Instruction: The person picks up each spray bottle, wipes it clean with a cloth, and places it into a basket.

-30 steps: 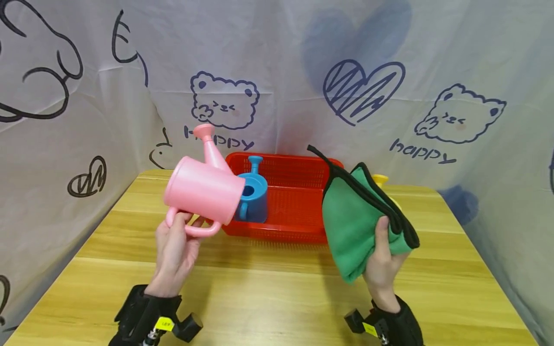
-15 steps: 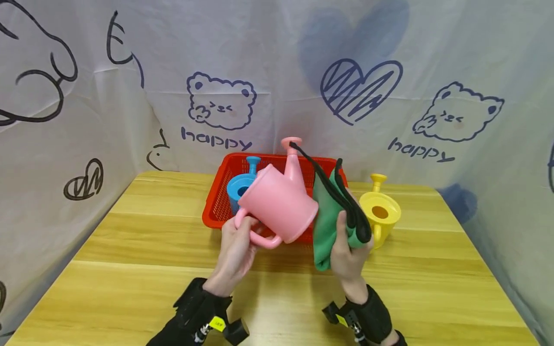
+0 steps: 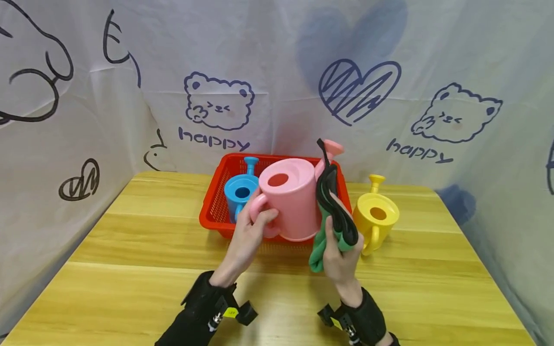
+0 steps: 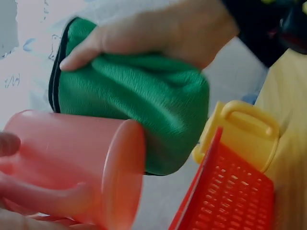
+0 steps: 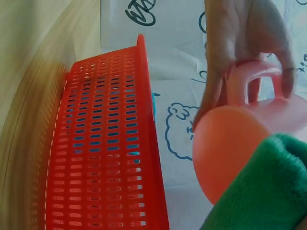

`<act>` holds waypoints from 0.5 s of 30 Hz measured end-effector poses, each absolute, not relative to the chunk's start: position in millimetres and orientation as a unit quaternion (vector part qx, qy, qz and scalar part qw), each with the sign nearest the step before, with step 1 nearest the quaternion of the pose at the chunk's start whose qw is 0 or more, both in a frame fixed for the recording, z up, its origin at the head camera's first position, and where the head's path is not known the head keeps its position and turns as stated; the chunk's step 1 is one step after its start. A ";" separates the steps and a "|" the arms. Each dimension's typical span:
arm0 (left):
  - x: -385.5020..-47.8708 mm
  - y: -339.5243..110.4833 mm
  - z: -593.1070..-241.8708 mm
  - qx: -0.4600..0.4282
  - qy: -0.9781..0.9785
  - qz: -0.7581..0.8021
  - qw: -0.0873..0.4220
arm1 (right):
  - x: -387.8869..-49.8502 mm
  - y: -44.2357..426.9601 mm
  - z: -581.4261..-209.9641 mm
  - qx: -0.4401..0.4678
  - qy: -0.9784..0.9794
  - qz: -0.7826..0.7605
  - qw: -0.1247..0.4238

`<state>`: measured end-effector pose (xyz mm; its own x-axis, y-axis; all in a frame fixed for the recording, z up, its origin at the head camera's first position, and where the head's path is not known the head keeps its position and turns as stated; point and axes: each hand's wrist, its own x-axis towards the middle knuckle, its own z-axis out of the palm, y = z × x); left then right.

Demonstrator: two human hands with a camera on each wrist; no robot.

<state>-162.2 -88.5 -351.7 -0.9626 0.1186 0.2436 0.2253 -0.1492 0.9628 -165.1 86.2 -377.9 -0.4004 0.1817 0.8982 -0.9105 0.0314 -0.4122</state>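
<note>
Pink watering can: held up off the table, in front of and above the red basket; roughly upright, the round hole in its top showing, its spout pointing away to the right
Left hand: holds the pink can by its handle; fingers curled round the grip, thumb laid along it
Green cloth: bunched and black-edged, at the spout side of the pink can, hiding part of the spout; whether it presses on the can is hard to tell
Right hand: holds the cloth; thumb on the near face, fingers on the far side
Blue watering can: stands inside the basket, in its left part; spout toward the back
Yellow watering can: stands on the table, just right of the basket; handle toward the person
Wrists: a black strap on each, with a small camera
Backdrop: a pale sheet behind the table, drawn with bear faces, hearts and the word "happy"
</note>
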 end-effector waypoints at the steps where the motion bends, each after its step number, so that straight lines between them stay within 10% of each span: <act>1: -164.2 -87.2 -351.8 -0.142 -0.655 -0.741 0.046 | -165.0 86.4 -378.9 0.322 -0.564 0.615 0.448; 9: -171.5 -80.4 -355.7 -0.197 -0.660 -0.723 0.055 | -163.4 85.6 -371.3 0.316 -0.566 0.581 0.492; 15: -171.1 -81.0 -354.8 -0.225 -0.659 -0.717 0.040 | -159.0 88.0 -365.1 0.351 -0.591 0.592 0.420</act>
<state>-171.1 -81.0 -354.8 -0.8953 0.2400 0.3754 0.3539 -0.1286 0.9264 -159.0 88.0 -365.1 -0.4003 0.0830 0.9126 -0.9127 0.0529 -0.4051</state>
